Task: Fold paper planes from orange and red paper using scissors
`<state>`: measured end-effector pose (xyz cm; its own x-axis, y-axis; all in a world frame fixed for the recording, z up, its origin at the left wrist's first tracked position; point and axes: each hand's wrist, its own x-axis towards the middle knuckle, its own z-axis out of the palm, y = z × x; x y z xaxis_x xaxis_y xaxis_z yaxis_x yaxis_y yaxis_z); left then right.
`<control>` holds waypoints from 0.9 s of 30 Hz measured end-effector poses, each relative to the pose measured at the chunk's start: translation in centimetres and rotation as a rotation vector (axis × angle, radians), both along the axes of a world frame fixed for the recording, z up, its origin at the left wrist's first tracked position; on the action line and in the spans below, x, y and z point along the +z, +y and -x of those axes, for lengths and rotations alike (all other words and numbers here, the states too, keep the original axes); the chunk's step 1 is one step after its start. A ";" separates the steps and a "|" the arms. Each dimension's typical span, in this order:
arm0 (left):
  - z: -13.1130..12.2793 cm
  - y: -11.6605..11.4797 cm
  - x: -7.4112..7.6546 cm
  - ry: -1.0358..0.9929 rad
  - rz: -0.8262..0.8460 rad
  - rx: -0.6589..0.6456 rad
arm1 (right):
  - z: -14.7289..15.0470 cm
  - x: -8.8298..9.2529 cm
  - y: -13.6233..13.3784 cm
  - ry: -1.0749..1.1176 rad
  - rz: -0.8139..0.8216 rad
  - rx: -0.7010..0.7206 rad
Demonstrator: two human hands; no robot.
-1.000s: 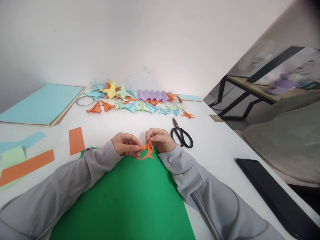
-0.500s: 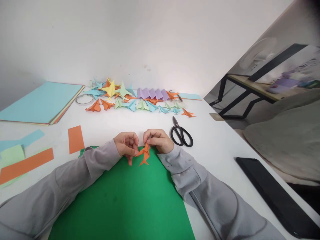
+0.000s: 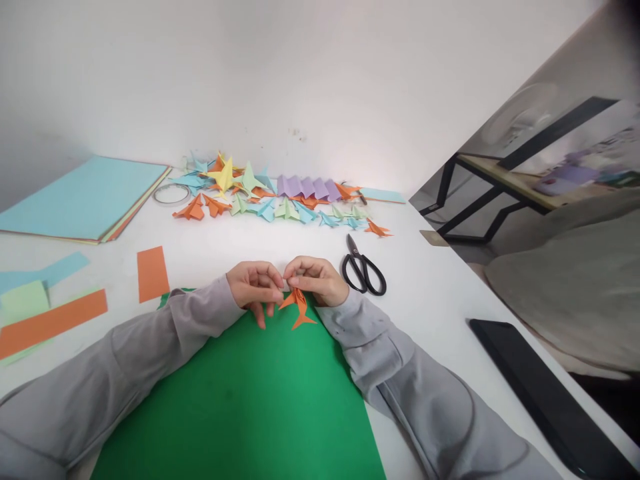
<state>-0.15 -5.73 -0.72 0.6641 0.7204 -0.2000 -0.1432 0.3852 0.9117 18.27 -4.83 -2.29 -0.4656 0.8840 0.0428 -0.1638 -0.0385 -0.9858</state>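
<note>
A small folded orange paper figure (image 3: 301, 312) with a forked tail hangs over the top edge of the green sheet (image 3: 240, 387). My right hand (image 3: 320, 280) pinches its upper end between thumb and fingers, which hide that part. Close beside it, my left hand (image 3: 256, 287) has its thumb and index finger bent toward the figure and the right fingertips. The other left fingers hang apart and loosely curled. The figure's left point shows free just below the left thumb. Black-handled scissors (image 3: 364, 267) lie to the right of my right hand.
Many folded paper figures (image 3: 287, 210) and a purple pleated strip (image 3: 307, 188) line the wall. At left are a stack of coloured sheets (image 3: 90, 197), a tape roll (image 3: 171, 194), an orange rectangle (image 3: 153, 273) and paper strips (image 3: 55, 323). A black tray-like object (image 3: 545, 393) lies right.
The orange figure has swung, its tail now pointing down and right. My left hand has let go of the figure's left point and shifted right, nearer the right fingertips.
</note>
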 end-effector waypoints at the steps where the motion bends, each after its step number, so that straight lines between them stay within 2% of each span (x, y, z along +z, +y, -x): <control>1: 0.0 0.0 0.0 0.004 0.003 0.005 | 0.0 0.0 0.0 -0.001 0.006 0.002; 7: 0.0 0.0 -0.1 -0.010 -0.040 0.113 | -0.1 0.1 0.1 0.008 0.014 -0.039; 14: -0.7 -0.9 -0.7 0.015 -0.296 0.238 | 0.3 -0.1 0.0 0.056 0.018 -0.214; 19: -1.1 -1.2 -1.1 0.141 -0.420 0.298 | 0.4 -0.3 -0.1 0.065 -0.010 -0.235; 27: -1.3 -1.1 -1.2 0.218 -0.474 0.371 | 0.4 -0.7 0.0 0.072 -0.040 -0.239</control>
<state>1.13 -6.84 -1.90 0.3333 0.9381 0.0945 0.0187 -0.1068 0.9941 17.86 -4.83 -2.96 -0.2381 0.9655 0.1056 -0.2332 0.0487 -0.9712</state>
